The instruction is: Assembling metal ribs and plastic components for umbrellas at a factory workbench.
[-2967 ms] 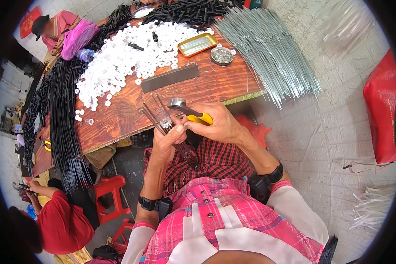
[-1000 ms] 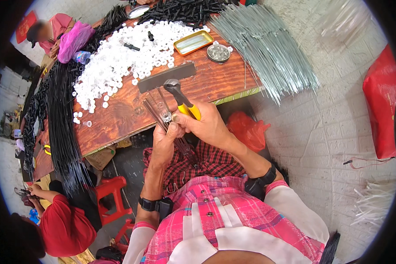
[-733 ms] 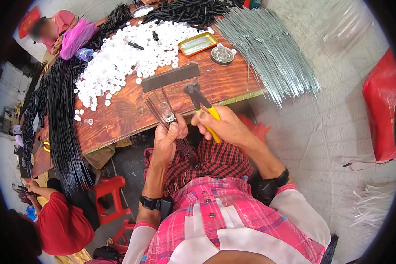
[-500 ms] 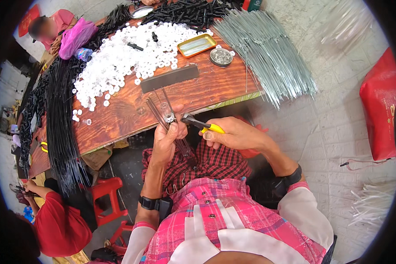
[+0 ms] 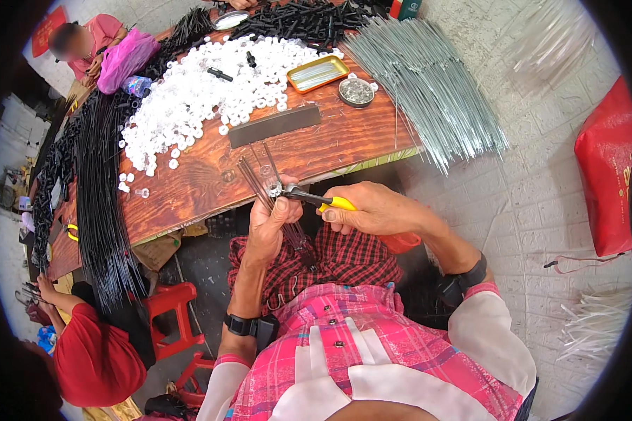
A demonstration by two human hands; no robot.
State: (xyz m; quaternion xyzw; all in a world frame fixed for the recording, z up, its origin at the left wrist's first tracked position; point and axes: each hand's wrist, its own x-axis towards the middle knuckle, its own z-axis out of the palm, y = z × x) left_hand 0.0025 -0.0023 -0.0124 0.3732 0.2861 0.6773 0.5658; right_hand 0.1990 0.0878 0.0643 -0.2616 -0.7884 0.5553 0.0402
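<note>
My left hand [image 5: 268, 223] is closed round a bundle of thin dark rods [image 5: 250, 177], whose lower ends hang over my lap. By its thumb sits a small clear ring-like piece [image 5: 274, 188] among the rods. My right hand [image 5: 376, 208] grips yellow-handled pliers [image 5: 305, 195]. Their dark jaws reach left to the clear piece and seem to touch it; whether they are closed on it is too small to tell. Both hands are just off the table's front edge, above my lap.
On the wooden table [image 5: 189, 186] lie a dark bar [image 5: 275, 126], a heap of white rings [image 5: 182, 98], a yellow-rimmed tin [image 5: 317, 74] and a round dish [image 5: 356, 92]. Silvery rods [image 5: 435, 84] overhang at right, black rods [image 5: 102, 196] at left. Co-workers sit at the left.
The pliers have moved left, so their jaws now reach the clear piece by my left thumb. My left hand keeps its hold on the rods. The view has shifted slightly.
</note>
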